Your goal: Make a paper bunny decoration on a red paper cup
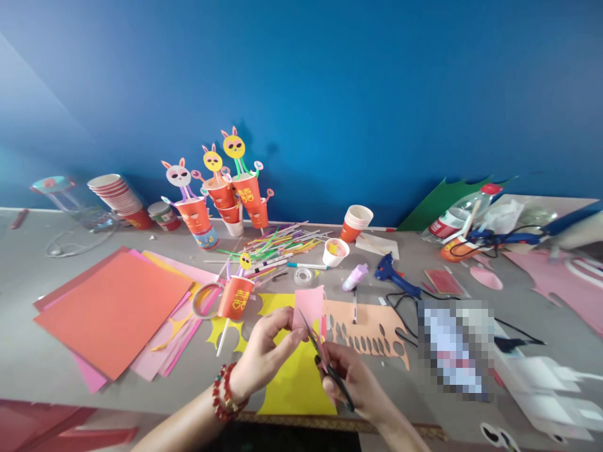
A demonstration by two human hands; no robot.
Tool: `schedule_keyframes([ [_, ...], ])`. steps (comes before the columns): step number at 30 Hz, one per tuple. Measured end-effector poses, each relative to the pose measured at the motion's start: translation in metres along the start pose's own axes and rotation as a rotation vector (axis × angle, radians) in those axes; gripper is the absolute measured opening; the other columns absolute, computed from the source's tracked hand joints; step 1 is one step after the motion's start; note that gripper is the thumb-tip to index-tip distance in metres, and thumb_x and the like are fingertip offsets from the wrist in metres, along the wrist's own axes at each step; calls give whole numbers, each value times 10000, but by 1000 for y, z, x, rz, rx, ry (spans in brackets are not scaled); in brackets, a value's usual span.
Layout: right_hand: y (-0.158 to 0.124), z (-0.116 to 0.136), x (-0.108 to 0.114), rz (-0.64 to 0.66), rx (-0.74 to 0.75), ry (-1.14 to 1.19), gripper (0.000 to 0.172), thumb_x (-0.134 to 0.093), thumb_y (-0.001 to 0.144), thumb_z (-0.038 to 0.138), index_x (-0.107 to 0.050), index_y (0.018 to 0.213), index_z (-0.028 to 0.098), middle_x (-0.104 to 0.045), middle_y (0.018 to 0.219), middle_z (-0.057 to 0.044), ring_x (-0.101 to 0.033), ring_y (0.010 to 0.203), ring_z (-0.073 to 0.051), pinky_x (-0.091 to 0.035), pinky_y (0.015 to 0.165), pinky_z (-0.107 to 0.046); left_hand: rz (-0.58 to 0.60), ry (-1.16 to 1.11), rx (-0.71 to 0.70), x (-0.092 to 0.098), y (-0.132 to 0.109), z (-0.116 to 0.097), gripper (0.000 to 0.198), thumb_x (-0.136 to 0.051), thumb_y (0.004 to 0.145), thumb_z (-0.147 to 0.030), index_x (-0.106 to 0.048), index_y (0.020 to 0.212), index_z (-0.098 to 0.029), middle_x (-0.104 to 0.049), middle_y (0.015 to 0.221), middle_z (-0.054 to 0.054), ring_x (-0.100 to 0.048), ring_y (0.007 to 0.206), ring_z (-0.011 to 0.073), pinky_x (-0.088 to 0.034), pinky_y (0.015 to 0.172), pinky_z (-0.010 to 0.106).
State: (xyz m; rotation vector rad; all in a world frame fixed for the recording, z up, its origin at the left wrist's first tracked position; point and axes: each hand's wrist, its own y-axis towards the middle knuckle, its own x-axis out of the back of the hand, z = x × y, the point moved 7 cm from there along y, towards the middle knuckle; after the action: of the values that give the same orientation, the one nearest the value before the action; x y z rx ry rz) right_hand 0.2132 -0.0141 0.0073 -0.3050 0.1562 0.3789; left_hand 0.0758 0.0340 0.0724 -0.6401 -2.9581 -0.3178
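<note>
Pink paper (313, 301) is held up near the middle of the table, above a yellow sheet (292, 389), gripped between the thumb and fingers of the left hand (269, 351). Black-handled scissors (341, 383) are grasped by the right hand (353, 375), their blades laid across the paper. To the right, a peach sheet (374, 321) is pierced by cut-out holes; to the left, a decorated red cup (234, 297) is seen tilted beside a tape roll (200, 304).

Yellow 囍 on front red cup (236, 297), 囍 on rear cup (247, 191)
</note>
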Motion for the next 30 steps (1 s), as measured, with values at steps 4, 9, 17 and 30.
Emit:
schedule_keyframes([
  [4, -1, -1, 1, -6, -12, 0, 702, -767, 518, 797, -407, 672, 214, -424, 487, 109, -399, 371, -40, -303, 384, -166, 4, 10, -6, 0, 2, -1, 273, -521, 977, -366, -588, 805, -166, -607, 805, 41, -561, 767, 165, -440, 738, 269],
  [9, -2, -1, 1, -20, -16, 23, 710, -766, 508, 803, -406, 671, 213, -424, 503, 107, -404, 368, -37, -288, 379, -167, 4, 4, -2, -1, 3, -2, 274, -518, 977, -367, -591, 804, -167, -615, 807, 44, -565, 768, 169, -447, 738, 270],
  [17, 0, 1, -3, 35, 32, 65, 659, -776, 592, 746, -405, 677, 208, -456, 539, 89, -452, 376, -40, -280, 380, -161, -4, -30, 8, -2, 2, -1, 252, -524, 977, -345, -596, 813, -168, -617, 819, 39, -568, 777, 166, -452, 743, 264],
  [30, -1, 1, -1, 21, 37, 42, 676, -764, 567, 779, -408, 673, 214, -414, 477, 107, -378, 351, -35, -261, 363, -167, -11, -36, 22, 0, 3, -1, 279, -522, 974, -375, -589, 804, -164, -598, 809, 38, -548, 772, 167, -439, 737, 264],
])
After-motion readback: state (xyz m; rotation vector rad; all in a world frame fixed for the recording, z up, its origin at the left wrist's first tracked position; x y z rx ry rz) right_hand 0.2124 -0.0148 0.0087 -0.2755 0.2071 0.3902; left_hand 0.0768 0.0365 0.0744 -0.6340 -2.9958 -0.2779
